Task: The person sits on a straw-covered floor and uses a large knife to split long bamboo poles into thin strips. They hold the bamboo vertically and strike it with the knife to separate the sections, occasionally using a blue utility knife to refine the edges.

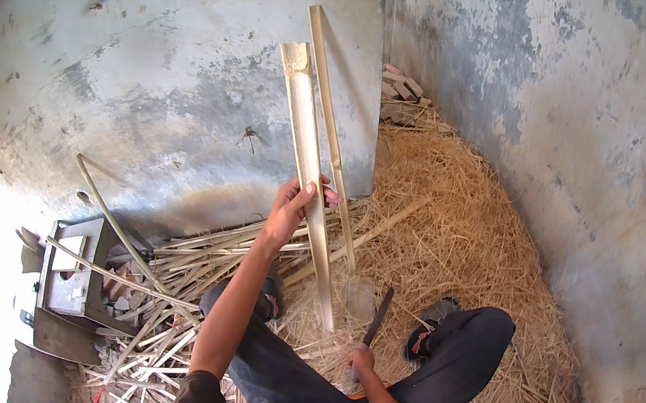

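Observation:
My left hand (290,209) is wrapped round a long split bamboo piece (305,109), holding it upright with its hollow inner face showing. The piece's lower end comes down near the floor between my legs. Just to its right, a narrower bamboo strip (327,104) stands slanted in front of the wall. My left fingertips come close to this strip; I cannot tell if they touch it. Low between my knees, my right hand (361,360) is closed on a knife (379,318), its long dark blade pointing up and away from me.
Straw-like bamboo shavings (460,199) cover the floor ahead and right. Cut strips (193,265) lie piled at left, beside a grey metal box (76,271). Worn walls (191,68) meet at a corner with stacked bricks (404,89). My bent legs (454,360) frame the work area.

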Available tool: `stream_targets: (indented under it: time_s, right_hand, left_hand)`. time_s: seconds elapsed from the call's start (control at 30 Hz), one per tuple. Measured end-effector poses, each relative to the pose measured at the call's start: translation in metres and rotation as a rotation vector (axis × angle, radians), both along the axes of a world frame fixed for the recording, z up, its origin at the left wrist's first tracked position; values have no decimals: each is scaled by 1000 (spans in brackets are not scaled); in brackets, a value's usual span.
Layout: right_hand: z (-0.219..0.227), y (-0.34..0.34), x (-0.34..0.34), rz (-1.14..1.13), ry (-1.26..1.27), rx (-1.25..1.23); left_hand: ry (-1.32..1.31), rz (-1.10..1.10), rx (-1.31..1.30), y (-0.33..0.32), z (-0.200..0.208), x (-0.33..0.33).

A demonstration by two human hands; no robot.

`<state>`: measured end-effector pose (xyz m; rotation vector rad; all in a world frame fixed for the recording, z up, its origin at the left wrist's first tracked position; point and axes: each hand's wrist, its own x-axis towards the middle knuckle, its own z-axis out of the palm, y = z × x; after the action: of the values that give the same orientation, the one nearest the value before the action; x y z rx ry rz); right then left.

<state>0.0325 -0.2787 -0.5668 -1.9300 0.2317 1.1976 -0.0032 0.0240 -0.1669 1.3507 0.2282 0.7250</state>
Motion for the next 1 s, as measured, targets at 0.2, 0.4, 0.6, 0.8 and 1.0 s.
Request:
stream_targets:
  time_s: [0.2,0.4,0.6,0.8,1.0]
  right_hand:
    - [22,-5,11,-148,64,76]
    - [31,-12,21,-128,75,282]
    - [82,-4,20,-194,170,399]
    - [103,-8,26,-250,188,474]
    - [129,-4,27,-360,278,514]
  left_hand:
    - [-43,46,-14,-11,-9,-8]
    - [41,78,109,-25,-15,-10]
    - [124,35,113,-33,-18,-13]
    - [129,43,173,-50,-15,-8]
    - [131,157,371,-67,-10,0]
